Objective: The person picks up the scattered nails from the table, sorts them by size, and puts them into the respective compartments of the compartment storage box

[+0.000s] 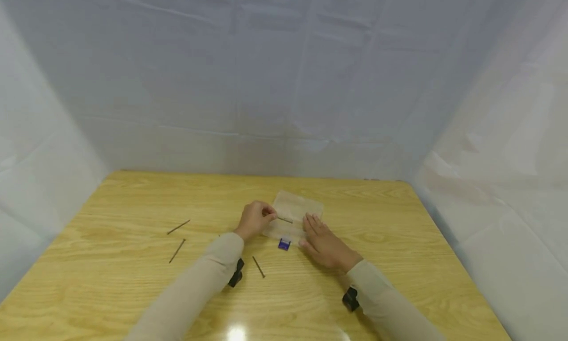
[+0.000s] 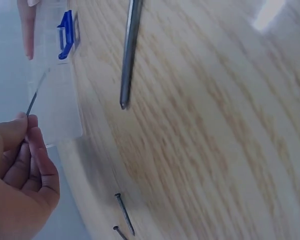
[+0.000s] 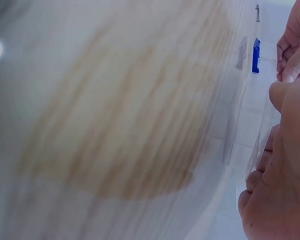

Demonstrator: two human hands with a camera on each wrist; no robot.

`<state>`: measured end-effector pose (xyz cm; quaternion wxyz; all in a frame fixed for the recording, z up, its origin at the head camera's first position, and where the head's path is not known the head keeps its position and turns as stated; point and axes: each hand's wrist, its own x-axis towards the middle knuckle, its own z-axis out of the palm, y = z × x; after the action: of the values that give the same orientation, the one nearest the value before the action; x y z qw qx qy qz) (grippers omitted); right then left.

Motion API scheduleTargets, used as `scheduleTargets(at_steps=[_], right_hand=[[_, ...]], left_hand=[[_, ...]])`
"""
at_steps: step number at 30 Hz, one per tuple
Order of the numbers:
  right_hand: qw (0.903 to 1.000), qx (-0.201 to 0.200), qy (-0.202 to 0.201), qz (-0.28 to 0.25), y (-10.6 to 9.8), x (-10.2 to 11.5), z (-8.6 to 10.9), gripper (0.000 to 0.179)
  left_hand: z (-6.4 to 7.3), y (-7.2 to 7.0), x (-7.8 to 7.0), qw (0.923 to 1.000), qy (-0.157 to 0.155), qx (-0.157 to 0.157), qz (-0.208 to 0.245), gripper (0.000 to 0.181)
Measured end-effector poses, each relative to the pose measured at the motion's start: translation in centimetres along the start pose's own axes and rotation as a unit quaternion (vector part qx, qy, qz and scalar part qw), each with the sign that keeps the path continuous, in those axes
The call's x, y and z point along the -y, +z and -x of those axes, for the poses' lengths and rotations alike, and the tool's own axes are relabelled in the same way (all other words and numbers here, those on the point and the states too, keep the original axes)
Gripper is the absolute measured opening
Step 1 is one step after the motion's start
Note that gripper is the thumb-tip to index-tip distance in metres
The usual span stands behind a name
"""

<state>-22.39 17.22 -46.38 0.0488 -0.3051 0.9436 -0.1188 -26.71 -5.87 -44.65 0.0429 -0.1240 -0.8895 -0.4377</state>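
Note:
A clear plastic box (image 1: 301, 203) with a blue latch (image 1: 284, 244) at its near side lies on the table between the hands. My left hand (image 1: 256, 219) is at the box's left side and pinches a thin metal nail (image 1: 285, 219) between thumb and fingertips. The nail extends over the box, as the left wrist view also shows beside the clear plastic (image 2: 60, 115). On the box's right edge rests my right hand (image 1: 326, 245), its fingers extended and its thumb near the front corner. How the box's lid stands is hard to tell.
Two loose nails, an upper one (image 1: 178, 226) and a lower one (image 1: 177, 251), lie on the table at the left. Another nail (image 1: 258, 267) lies in front of the box, between the forearms. White sheeting (image 1: 266, 85) surrounds the table's back and sides.

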Motion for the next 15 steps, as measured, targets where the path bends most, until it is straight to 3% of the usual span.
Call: scheduleTargets(at_steps=[15], right_hand=[[0.9998,0.015,0.013,0.008,-0.11,0.05,0.02,0.064]], left_hand=[[-0.09,0.46,0.04,0.9994,0.006,-0.006,-0.033,0.007]])
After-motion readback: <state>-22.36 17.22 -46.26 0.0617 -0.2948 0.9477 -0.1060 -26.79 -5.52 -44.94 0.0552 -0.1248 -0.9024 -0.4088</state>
